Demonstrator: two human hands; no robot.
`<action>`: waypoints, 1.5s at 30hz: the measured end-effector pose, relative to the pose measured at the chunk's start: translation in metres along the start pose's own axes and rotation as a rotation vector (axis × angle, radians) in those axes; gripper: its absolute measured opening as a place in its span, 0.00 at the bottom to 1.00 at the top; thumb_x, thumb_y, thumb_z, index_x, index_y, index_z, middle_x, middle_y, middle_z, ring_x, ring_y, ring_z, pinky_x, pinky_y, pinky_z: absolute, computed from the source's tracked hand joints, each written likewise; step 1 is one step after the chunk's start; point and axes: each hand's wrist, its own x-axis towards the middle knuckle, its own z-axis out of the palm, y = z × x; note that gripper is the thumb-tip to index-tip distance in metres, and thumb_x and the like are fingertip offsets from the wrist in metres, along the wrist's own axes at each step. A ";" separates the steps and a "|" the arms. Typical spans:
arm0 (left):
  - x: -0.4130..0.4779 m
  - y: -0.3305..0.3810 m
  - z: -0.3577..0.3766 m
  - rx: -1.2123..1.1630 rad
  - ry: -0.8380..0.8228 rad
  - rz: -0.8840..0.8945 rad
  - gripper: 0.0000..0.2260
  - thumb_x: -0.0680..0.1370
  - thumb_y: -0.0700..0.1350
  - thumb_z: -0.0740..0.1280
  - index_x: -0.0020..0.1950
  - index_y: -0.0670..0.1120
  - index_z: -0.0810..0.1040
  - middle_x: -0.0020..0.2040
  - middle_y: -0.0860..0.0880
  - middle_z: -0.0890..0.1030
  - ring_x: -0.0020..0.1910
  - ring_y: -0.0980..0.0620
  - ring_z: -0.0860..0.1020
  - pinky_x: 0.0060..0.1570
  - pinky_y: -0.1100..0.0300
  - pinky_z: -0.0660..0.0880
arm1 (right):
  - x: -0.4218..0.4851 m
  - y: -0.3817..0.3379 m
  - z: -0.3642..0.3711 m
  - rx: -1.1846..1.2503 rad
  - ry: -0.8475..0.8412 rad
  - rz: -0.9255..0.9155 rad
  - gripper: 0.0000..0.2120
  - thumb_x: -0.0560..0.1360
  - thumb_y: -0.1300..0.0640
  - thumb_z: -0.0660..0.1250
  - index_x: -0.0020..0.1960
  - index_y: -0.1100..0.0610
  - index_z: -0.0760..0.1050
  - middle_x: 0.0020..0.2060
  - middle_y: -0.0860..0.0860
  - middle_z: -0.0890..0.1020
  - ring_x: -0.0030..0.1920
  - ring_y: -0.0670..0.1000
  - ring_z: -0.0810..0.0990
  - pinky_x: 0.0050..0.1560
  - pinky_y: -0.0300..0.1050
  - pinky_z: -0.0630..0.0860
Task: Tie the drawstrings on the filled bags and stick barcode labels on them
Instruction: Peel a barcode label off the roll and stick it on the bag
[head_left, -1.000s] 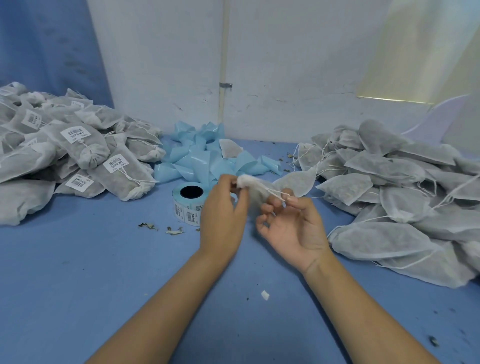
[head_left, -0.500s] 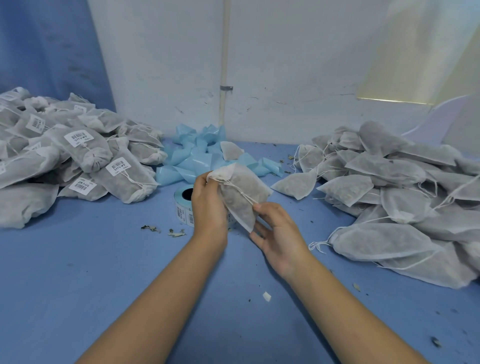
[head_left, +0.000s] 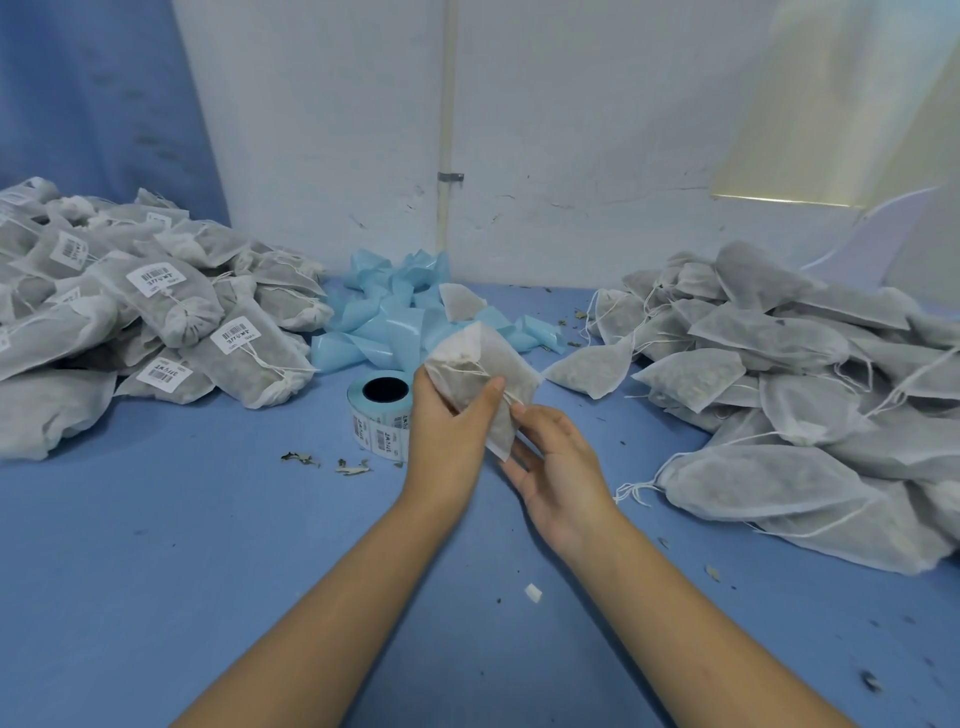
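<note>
A filled white mesh bag (head_left: 485, 376) is held above the blue table (head_left: 156, 545), its open gathered end up and to the left. My left hand (head_left: 447, 431) grips it from the left, thumb across its front. My right hand (head_left: 558, 467) pinches the bag's lower edge, where the thin white drawstring (head_left: 511, 397) crosses. Just behind my left hand stands the roll of barcode labels (head_left: 379, 410), partly hidden by it.
Tied, labelled bags (head_left: 156, 332) are heaped at the left. Untied filled bags (head_left: 779, 389) lie heaped at the right, strings trailing. Crumpled light-blue label backing (head_left: 395, 317) lies against the white wall. Leaf bits (head_left: 322, 462) and a white scrap (head_left: 533, 592) dot the table.
The bag came up from a bunched end between my fingertips into full view, held upright. My left hand now grips its side and my right hand slid down to its lower edge.
</note>
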 end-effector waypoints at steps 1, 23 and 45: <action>0.001 0.000 0.000 -0.006 0.010 0.002 0.10 0.75 0.38 0.70 0.51 0.46 0.72 0.45 0.50 0.79 0.39 0.64 0.79 0.39 0.70 0.74 | 0.000 0.000 0.000 -0.002 -0.009 -0.003 0.06 0.75 0.65 0.67 0.40 0.58 0.74 0.38 0.52 0.84 0.43 0.51 0.83 0.47 0.45 0.82; 0.010 0.016 -0.019 0.037 -0.176 -0.094 0.04 0.62 0.34 0.63 0.35 0.39 0.74 0.29 0.50 0.76 0.30 0.55 0.73 0.32 0.67 0.70 | 0.004 0.006 -0.012 -1.517 -0.188 -0.446 0.05 0.75 0.52 0.59 0.41 0.47 0.65 0.37 0.42 0.73 0.41 0.49 0.74 0.37 0.40 0.65; 0.014 0.002 -0.063 0.227 -0.354 -0.158 0.10 0.59 0.36 0.60 0.25 0.50 0.77 0.27 0.56 0.74 0.28 0.60 0.73 0.31 0.71 0.69 | 0.012 0.002 -0.024 -1.101 -0.051 -0.394 0.24 0.79 0.61 0.64 0.73 0.55 0.64 0.66 0.47 0.74 0.65 0.43 0.71 0.66 0.36 0.66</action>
